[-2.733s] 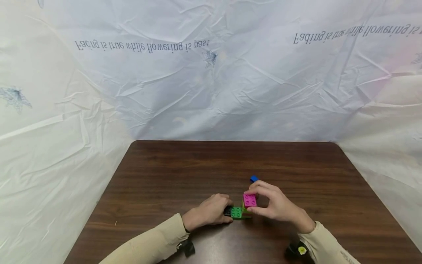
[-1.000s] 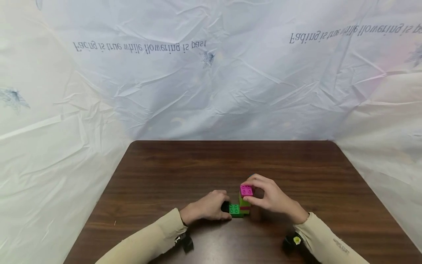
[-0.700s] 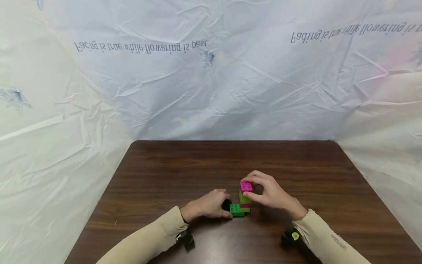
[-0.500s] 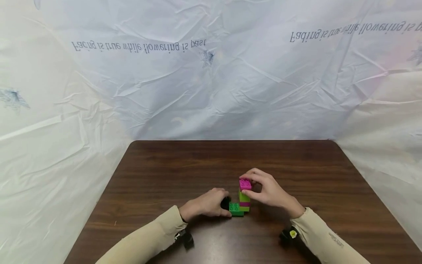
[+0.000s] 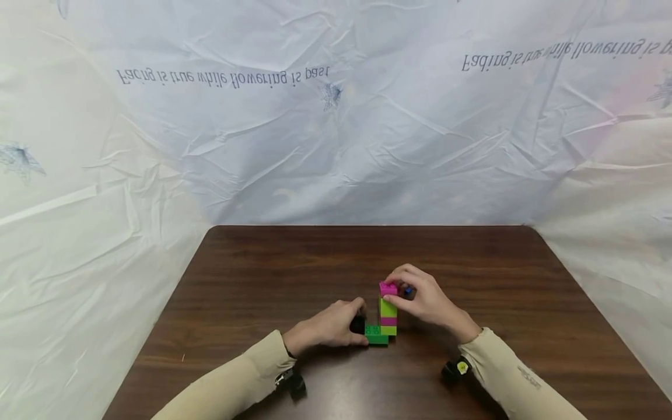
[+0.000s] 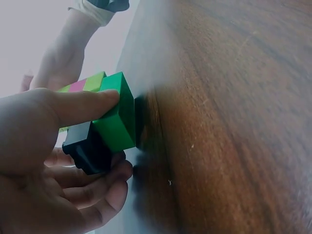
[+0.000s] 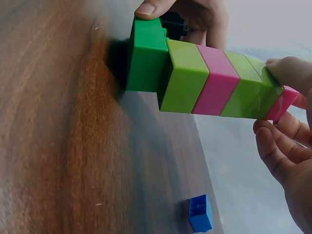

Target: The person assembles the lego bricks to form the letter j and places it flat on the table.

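A stack of toy building bricks stands between the two hands. Its base is a green brick, with a black brick joined on the left. On the green brick's right end rises a column of lime bricks and a pink brick, capped by another pink brick. My left hand grips the base, thumb against the green brick and fingers around the black one. My right hand pinches the column's top between thumb and fingers. Whether the base touches the table cannot be told.
A loose blue brick lies on the dark wood table, beyond the column and partly hidden by the right hand in the head view. A pale printed sheet hangs behind the table's far edge.
The column showed its pink top to the head camera; now its front side shows. The right hand has shifted away and slightly left with the top. The left hand has stayed at the base.
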{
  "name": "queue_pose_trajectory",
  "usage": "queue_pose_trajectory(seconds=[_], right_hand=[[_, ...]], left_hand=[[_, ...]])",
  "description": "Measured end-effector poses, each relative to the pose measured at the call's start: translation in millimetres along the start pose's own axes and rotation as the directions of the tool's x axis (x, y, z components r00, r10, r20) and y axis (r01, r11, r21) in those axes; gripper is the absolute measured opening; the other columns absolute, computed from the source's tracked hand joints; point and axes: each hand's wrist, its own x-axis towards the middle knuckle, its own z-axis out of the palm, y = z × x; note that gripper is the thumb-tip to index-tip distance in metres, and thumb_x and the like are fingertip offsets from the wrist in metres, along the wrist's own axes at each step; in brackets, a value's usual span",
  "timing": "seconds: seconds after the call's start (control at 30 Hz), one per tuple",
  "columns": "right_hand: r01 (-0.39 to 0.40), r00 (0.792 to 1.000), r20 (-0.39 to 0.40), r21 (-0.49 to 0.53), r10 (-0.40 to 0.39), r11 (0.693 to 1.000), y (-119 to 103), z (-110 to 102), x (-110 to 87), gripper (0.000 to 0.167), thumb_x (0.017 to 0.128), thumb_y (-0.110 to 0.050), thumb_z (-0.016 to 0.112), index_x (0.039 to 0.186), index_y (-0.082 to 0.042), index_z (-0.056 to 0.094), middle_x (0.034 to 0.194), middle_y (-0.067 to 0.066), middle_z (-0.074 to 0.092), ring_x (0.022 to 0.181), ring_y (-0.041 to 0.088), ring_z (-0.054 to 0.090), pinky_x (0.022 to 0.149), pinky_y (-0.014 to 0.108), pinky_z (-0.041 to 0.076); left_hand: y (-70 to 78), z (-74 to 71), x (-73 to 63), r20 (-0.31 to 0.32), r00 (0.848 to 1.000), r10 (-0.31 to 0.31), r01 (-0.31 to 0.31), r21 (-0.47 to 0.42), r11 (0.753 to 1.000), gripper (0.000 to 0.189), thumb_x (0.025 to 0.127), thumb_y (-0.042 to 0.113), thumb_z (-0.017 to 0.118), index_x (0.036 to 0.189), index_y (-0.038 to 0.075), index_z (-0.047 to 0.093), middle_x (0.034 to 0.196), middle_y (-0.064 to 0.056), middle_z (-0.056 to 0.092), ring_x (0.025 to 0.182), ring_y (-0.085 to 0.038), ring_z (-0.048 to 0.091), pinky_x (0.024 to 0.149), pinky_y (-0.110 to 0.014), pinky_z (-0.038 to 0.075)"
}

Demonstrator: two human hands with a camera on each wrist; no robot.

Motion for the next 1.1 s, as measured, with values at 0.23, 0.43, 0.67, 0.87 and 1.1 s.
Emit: queue_pose_trajectory(seconds=[0.23,0.43,0.67,0.87,1.1], right_hand=[[-0.013,1.000,-0.006,-0.039,0.013,0.999,1.1,0.8,2.7,0.027,0.084,-0.019,0.078,0.108,-0.017,0.067,0.103,-0.005,0.060,0.081,0.012,0.058,0.066,0.034,0.051],[-0.039,0.998,0.043,-0.059,0.042,0.997,-1.4,0.1,5.1,0.035,0.080,-0.025,0.081,0.110,-0.016,0.065,0.107,-0.006,0.058,0.086,0.007,0.056,0.071,0.032,0.052],[-0.071,0.994,0.079,-0.083,0.077,0.994,-1.3,0.2,8.0,0.037,0.080,-0.029,0.080,0.111,-0.016,0.065,0.109,-0.005,0.057,0.088,0.011,0.057,0.074,0.033,0.053],[-0.081,0.992,0.092,-0.086,0.089,0.993,1.6,1.1,9.2,0.034,0.082,-0.031,0.079,0.110,-0.017,0.066,0.107,-0.005,0.057,0.085,0.012,0.055,0.070,0.037,0.051],[-0.091,0.988,0.115,-0.098,0.102,0.991,7.7,2.6,8.9,0.034,0.083,-0.032,0.078,0.111,-0.016,0.066,0.107,-0.002,0.058,0.084,0.010,0.055,0.069,0.037,0.052]], left_hand=[[0.4,-1.0,-2.0,0.004,1.000,-0.020,0.020,-0.016,1.000,0.049,0.081,0.041,0.078,0.112,0.014,0.051,0.091,0.005,0.062,0.073,-0.003,0.055,0.063,-0.020,0.046],[-0.2,0.2,-3.7,-0.002,1.000,-0.019,0.019,-0.009,1.000,0.046,0.080,0.042,0.078,0.108,0.015,0.052,0.091,0.005,0.060,0.074,-0.004,0.053,0.063,-0.020,0.045],[1.1,0.5,-5.7,-0.035,0.999,-0.001,0.003,0.060,0.998,0.044,0.079,0.045,0.078,0.104,0.016,0.055,0.094,0.006,0.054,0.080,-0.005,0.049,0.069,-0.021,0.044],[2.1,-1.2,-8.5,-0.044,0.999,0.012,-0.008,0.100,0.995,0.045,0.080,0.048,0.077,0.105,0.015,0.061,0.097,0.005,0.050,0.081,-0.005,0.046,0.072,-0.021,0.044],[1.4,-1.6,-9.3,-0.034,0.999,0.005,-0.002,0.097,0.995,0.043,0.081,0.049,0.075,0.105,0.016,0.064,0.098,0.005,0.048,0.083,-0.006,0.045,0.072,-0.021,0.043]])
